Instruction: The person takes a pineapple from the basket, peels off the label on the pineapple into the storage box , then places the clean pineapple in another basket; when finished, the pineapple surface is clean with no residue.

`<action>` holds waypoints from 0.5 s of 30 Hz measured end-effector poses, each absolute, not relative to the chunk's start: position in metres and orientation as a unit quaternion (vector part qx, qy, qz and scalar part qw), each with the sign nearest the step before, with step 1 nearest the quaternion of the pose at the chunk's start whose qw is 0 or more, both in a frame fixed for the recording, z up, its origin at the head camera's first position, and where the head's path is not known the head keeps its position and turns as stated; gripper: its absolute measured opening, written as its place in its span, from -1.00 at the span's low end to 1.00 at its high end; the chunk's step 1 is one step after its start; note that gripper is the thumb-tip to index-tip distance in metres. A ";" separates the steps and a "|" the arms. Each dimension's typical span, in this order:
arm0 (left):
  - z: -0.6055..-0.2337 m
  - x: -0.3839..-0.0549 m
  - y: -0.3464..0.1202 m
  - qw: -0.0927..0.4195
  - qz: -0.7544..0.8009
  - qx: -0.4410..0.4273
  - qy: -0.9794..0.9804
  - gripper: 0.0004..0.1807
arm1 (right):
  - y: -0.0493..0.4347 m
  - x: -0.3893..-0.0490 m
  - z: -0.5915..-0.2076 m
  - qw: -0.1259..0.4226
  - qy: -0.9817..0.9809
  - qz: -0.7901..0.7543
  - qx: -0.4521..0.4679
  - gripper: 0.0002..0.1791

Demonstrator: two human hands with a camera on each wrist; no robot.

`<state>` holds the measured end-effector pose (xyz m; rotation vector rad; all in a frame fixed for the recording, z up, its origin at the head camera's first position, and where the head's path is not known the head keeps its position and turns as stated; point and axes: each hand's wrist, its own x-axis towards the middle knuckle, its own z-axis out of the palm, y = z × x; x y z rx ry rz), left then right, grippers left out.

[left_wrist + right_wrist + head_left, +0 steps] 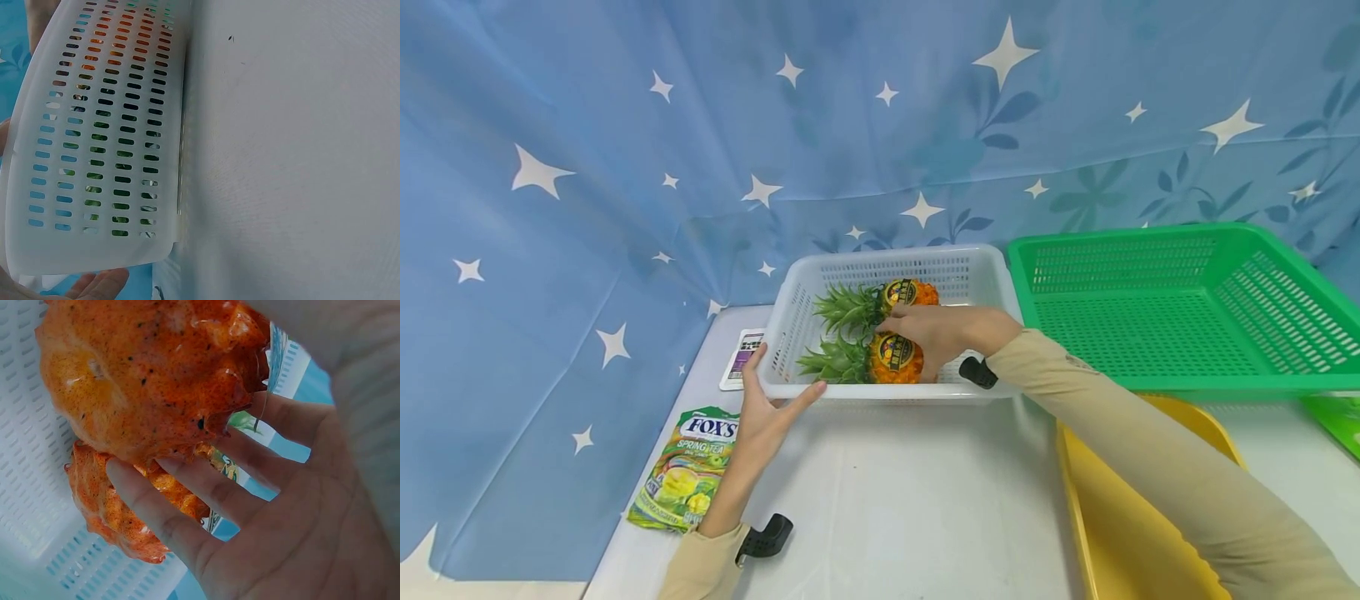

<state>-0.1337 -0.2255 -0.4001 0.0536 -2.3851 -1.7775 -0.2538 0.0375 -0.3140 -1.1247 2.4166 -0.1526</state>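
Note:
Two small pineapples lie side by side in a white plastic basket [985,265], green crowns to the left. Both bear round black-and-gold labels. My right hand [943,329] holds the nearer pineapple [897,360], its fingers reaching between the two fruits. The right wrist view shows this pineapple's spotted orange base [150,375] beside the fingers, with the farther pineapple [115,506] beyond them. At the basket's near left corner, my left hand [767,421] rests with thumb along the front rim and fingers against the left side.
A green basket [1150,383] stands right of the white one. In front of it, partly under my right forearm, is a yellow bin [1112,500]. A FOX'S candy bag [688,471] and a white-and-purple packet [741,358] lie left. Behind hangs a blue star-patterned curtain [850,125].

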 end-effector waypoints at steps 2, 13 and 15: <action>-0.400 -0.134 -0.226 0.082 -0.595 0.019 -0.799 0.18 | 0.036 -0.254 -0.314 0.233 0.879 -0.048 -0.413 0.11; -0.400 -0.133 -0.226 0.079 -0.595 0.022 -0.800 0.18 | 0.030 -0.255 -0.315 0.232 0.883 -0.014 -0.407 0.15; -0.400 -0.133 -0.226 0.080 -0.594 0.022 -0.800 0.19 | 0.030 -0.254 -0.315 0.230 0.884 -0.009 -0.408 0.14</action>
